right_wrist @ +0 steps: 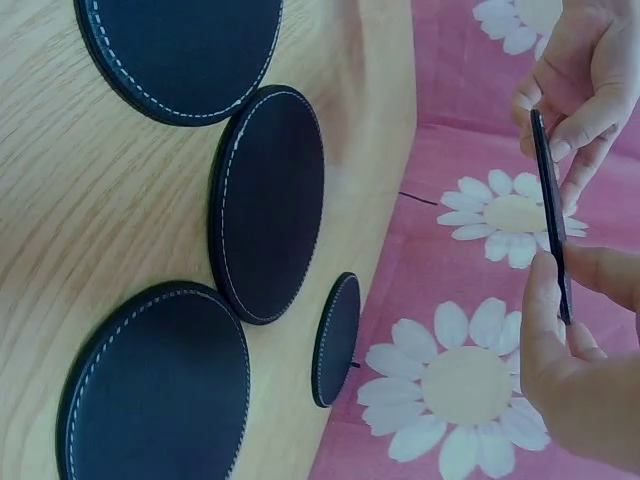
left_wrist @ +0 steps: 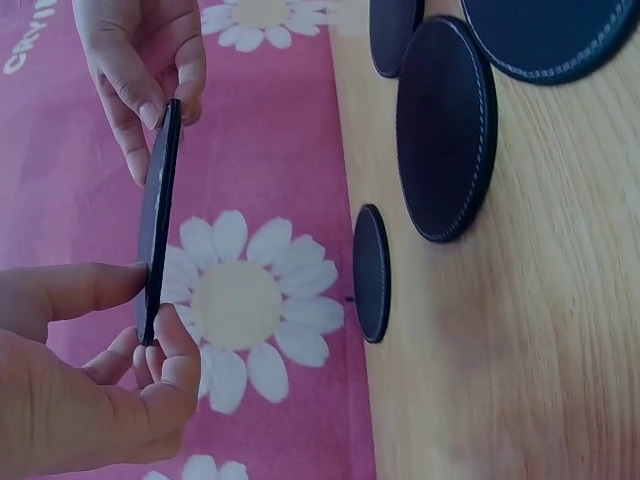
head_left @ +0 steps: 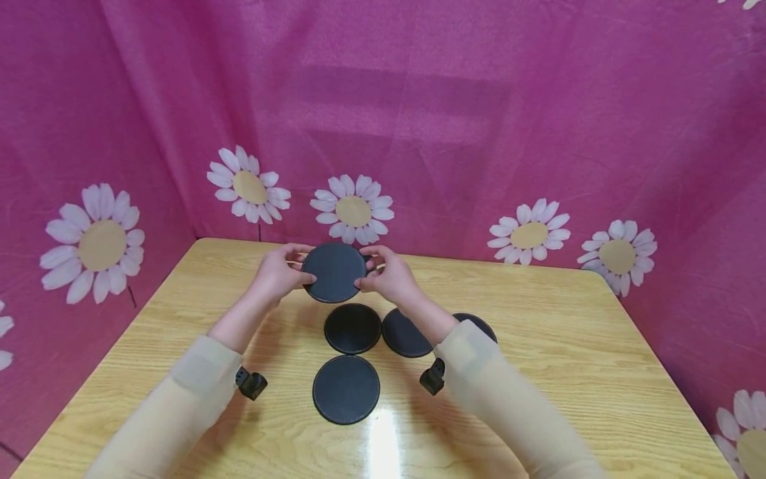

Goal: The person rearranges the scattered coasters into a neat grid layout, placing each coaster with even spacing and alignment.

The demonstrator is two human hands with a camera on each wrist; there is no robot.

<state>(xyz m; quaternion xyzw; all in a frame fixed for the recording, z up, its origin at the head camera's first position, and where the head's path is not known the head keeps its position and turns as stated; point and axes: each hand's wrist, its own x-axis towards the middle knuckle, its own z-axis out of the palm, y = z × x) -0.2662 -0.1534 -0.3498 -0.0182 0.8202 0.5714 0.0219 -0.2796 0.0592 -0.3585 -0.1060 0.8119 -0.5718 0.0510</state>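
Note:
Both hands hold one round black coaster [head_left: 334,273] with a stitched rim, raised over the far part of the table. My left hand [head_left: 280,274] pinches its left edge between thumb and fingers, and my right hand [head_left: 389,274] pinches the opposite edge. Seen edge-on in the left wrist view, the held coaster [left_wrist: 160,215] is thin and nearly upright. Nearer to me, a matching coaster [head_left: 353,328] lies flat just below it, with another coaster [head_left: 346,390] in front. To its right is a coaster [head_left: 403,332], partly covered by my right forearm.
One more coaster [head_left: 477,324] lies farther right, mostly behind the right sleeve. A separate small-looking coaster [right_wrist: 337,340] lies toward the table's far edge. The wooden table [head_left: 568,372] meets a pink cloth [head_left: 419,166] with daisies at the back and sides.

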